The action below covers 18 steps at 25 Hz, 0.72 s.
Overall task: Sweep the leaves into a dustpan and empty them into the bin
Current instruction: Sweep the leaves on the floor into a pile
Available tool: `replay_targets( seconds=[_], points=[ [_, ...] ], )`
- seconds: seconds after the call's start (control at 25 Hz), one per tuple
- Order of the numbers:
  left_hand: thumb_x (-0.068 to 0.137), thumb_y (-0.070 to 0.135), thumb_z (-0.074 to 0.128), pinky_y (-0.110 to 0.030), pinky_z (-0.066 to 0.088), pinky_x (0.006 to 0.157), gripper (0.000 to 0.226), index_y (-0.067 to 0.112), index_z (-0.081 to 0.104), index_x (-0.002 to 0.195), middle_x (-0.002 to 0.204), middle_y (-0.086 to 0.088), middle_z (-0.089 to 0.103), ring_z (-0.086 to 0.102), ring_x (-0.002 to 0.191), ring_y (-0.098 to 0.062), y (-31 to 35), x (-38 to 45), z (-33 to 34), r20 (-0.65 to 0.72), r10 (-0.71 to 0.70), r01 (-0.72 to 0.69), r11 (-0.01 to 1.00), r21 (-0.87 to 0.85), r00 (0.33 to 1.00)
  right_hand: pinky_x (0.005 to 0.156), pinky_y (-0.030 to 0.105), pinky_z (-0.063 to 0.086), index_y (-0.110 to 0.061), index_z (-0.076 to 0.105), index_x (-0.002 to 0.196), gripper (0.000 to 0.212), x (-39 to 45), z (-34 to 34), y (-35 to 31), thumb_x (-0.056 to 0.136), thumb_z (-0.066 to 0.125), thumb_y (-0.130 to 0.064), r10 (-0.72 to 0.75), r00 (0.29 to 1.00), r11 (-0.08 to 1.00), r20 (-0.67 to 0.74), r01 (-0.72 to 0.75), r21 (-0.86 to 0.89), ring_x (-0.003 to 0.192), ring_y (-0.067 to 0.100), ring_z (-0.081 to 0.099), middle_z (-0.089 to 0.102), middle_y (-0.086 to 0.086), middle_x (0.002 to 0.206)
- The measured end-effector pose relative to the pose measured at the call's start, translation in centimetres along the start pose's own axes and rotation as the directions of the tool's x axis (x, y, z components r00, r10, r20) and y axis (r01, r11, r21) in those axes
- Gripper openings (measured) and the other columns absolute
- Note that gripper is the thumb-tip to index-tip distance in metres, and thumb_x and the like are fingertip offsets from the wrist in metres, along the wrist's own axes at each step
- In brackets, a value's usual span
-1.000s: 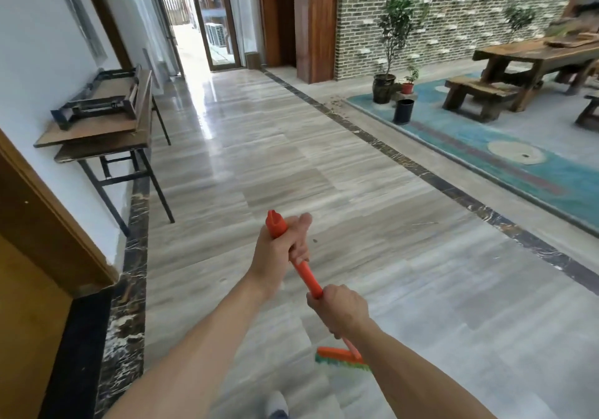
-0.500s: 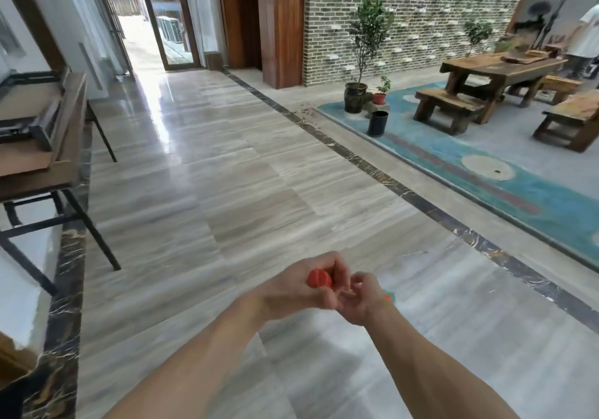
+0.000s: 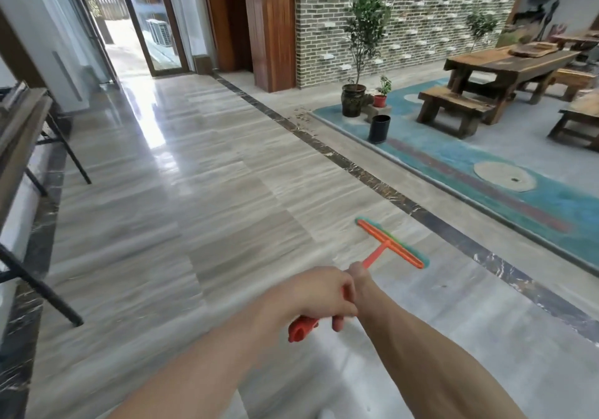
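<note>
An orange broom point(image 3: 390, 242) with a green-bristled head points forward over the pale floor, its head raised ahead of me. My left hand point(image 3: 316, 293) grips the handle near its orange end cap. My right hand point(image 3: 358, 272) holds the handle just beyond it, mostly hidden behind the left hand. Small dark leaves point(image 3: 301, 117) lie scattered on the floor by the dark border strip, far ahead near the rug's corner. A black cylindrical bin point(image 3: 379, 128) stands on the rug edge. No dustpan is in view.
A teal rug point(image 3: 486, 172) covers the right side, with a wooden table point(image 3: 509, 65) and benches on it. Potted plants point(image 3: 355, 97) stand behind the bin. Folding tables point(image 3: 29, 146) with black legs line the left wall. An open doorway point(image 3: 139, 29) is far ahead.
The broom has swung up from near my feet and now points forward with its head raised. The view has turned right and moved forward, bringing the rug and bin closer.
</note>
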<state>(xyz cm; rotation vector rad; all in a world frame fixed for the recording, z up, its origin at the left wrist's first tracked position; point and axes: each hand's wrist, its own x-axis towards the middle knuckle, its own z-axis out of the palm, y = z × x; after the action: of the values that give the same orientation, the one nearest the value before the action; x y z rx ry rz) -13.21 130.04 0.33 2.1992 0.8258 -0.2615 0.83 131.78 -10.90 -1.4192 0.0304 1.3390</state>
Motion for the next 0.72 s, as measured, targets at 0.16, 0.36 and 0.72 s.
replay_targets(
  seconds=[0.16, 0.36, 0.72],
  points=[
    [0.084, 0.007, 0.054, -0.047, 0.046, 0.084, 0.069, 0.027, 0.023, 0.142, 0.142, -0.008, 0.026, 0.033, 0.126, -0.034, -2.3, 10.6, -5.0, -0.174, -0.063, 0.148, 0.831, 0.537, 0.983, 0.049, 0.025, 0.035, -0.010, 0.039, 0.061, 0.026, 9.2, 3.8, -10.3, 0.086, 0.032, -0.004, 0.002, 0.977, 0.997, -0.213, 0.013, 0.072, 0.045, 0.023, 0.037, 0.040, 0.007, 0.038],
    [0.095, 0.029, 0.046, -0.032, 0.042, 0.065, 0.034, 0.019, 0.046, 0.127, 0.112, -0.004, 0.061, 0.064, 0.097, -0.026, -8.8, 20.5, -11.7, -0.260, -0.376, 0.439, 0.859, 0.262, 0.890, 0.047, 0.028, 0.040, -0.010, 0.039, 0.074, 0.043, 18.3, 7.9, -19.0, 0.101, 0.030, -0.042, 0.048, 0.995, 0.966, -0.093, -0.023, 0.256, 0.037, 0.018, 0.033, 0.032, 0.002, 0.038],
    [0.080, 0.045, 0.047, -0.028, 0.048, 0.073, 0.032, 0.030, 0.064, 0.102, 0.098, 0.009, 0.066, 0.066, 0.094, -0.017, -20.2, 37.6, -19.6, -0.283, -0.505, 0.487, 0.863, -0.135, 0.816, 0.049, 0.031, 0.043, -0.008, 0.043, 0.078, 0.049, 36.6, 16.9, -26.5, 0.099, 0.034, -0.051, 0.117, 0.987, 0.984, -0.113, -0.099, 0.150, 0.030, 0.017, 0.035, 0.033, 0.003, 0.041]
  ],
)
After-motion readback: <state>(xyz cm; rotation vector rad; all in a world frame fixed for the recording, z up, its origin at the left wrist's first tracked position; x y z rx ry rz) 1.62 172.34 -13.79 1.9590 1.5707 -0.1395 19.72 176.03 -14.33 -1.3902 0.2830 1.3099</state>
